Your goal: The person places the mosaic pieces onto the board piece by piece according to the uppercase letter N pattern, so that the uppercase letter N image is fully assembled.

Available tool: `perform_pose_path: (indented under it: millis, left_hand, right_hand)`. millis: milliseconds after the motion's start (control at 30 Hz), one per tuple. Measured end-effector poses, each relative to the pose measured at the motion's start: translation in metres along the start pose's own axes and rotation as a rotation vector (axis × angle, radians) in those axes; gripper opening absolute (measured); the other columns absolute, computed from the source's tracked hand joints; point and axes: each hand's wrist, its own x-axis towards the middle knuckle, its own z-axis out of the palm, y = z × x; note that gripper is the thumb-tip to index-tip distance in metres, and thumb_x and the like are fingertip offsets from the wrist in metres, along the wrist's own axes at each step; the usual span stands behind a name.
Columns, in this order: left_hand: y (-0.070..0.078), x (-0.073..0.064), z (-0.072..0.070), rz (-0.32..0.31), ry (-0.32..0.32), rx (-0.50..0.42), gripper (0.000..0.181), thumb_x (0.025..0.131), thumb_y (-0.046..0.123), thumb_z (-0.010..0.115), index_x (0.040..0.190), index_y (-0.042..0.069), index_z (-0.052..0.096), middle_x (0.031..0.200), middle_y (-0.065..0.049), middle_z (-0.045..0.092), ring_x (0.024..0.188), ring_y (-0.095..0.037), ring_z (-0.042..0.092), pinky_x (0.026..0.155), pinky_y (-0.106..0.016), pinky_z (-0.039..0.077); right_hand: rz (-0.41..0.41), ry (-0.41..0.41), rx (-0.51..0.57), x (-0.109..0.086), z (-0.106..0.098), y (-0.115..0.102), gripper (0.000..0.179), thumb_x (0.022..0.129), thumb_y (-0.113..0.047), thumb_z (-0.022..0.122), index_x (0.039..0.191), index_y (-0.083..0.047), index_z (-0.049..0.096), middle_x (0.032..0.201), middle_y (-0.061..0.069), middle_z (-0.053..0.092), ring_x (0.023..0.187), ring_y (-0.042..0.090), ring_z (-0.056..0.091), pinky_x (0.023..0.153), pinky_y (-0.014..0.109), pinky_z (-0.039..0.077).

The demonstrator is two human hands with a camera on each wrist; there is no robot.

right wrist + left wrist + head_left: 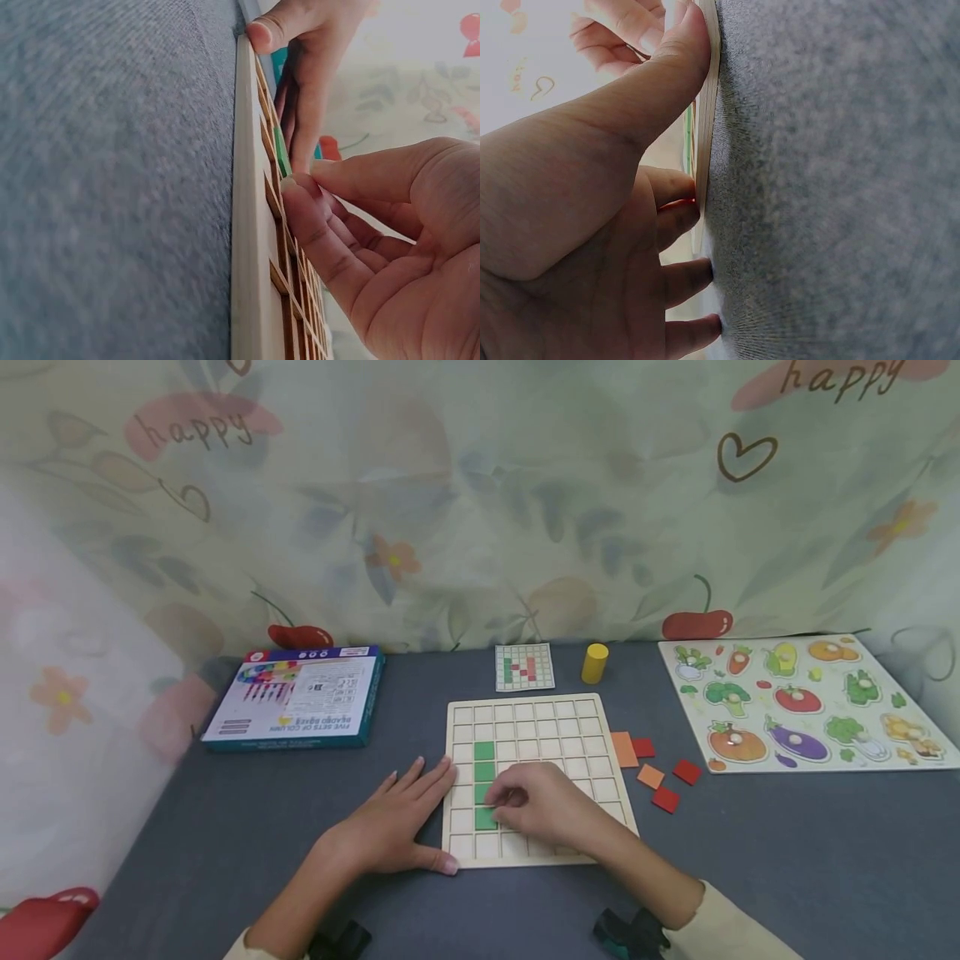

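My right hand (542, 803) curls at green tiles (484, 771) in the board (548, 728); whether it pinches one, I cannot tell.
My left hand (393, 828) spreads at its edge; the box (288, 700) says "FIVE SETS OF COLUMN", the cloth (480, 502) "happy".

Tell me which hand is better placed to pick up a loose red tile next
Probably the right hand: the loose red tiles lie past the right edge of the board, on its side. The left hand rests at the opposite edge, farther from them.

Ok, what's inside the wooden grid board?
Four green tiles sit in its second column from the left; the right hand covers cells beside them, whose contents can't be seen.
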Motion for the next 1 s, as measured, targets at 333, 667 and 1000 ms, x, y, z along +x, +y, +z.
perform_pose_path:
  millis: [333, 667, 1000]
  left_hand:
    - [0.0, 0.0, 0.001, -0.006, 0.0, -0.001, 0.112, 0.077, 0.068, 0.073, 0.162, 0.017, 0.021, 0.167, 0.002, 0.016, 0.152, -0.03, 0.007, 0.118, -0.058, 0.01]
    - [-0.001, 0.001, 0.002, -0.003, 0.001, 0.013, 0.113, 0.077, 0.068, 0.073, 0.162, 0.017, 0.02, 0.167, 0.001, 0.016, 0.152, -0.03, 0.007, 0.118, -0.058, 0.01]
    - [0.0, 0.0, 0.001, -0.008, -0.005, 0.006, 0.113, 0.077, 0.068, 0.073, 0.162, 0.017, 0.02, 0.167, 0.002, 0.015, 0.152, -0.029, 0.007, 0.118, -0.058, 0.01]
  right_hand:
    - [0.035, 0.005, -0.018, -0.011, -0.021, 0.008, 0.015, 0.086, -0.001, 0.074, 0.097, -0.011, 0.077, 0.084, -0.01, 0.067, 0.076, 0.009, 0.06, 0.071, 0.027, 0.052]
    - [0.118, 0.1, -0.013, -0.033, -0.053, 0.031, 0.012, 0.087, -0.003, 0.075, 0.097, -0.01, 0.077, 0.082, -0.007, 0.067, 0.075, 0.013, 0.061, 0.068, 0.028, 0.052]
    - [0.194, 0.175, -0.047, -0.058, -0.094, 0.053, 0.015, 0.087, -0.004, 0.076, 0.102, -0.001, 0.075, 0.086, 0.001, 0.069, 0.07, 0.015, 0.065, 0.063, 0.027, 0.054]
